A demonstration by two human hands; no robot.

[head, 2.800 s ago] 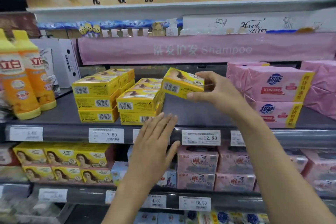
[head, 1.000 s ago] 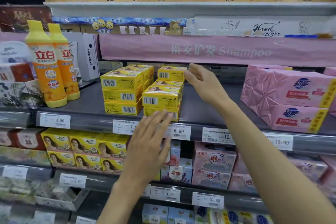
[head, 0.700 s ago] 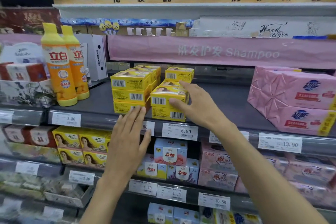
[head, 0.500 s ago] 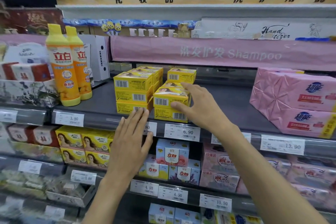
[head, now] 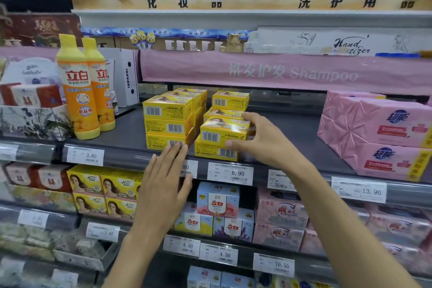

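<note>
Forward came the right hand [head: 264,142], fingers [head: 252,117] clasping the small yellow cardboard box [head: 222,130] atop the grey metal shelf's [head: 126,147] front pile, likely to straighten it; the left hand [head: 163,184] was flat-open, empty.

Both forearms, left grip [head: 163,184] and right grip [head: 264,145] are bare.

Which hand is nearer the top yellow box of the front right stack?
Right. Right hand grips the top box at its right end; left hand hovers lower left.
</note>
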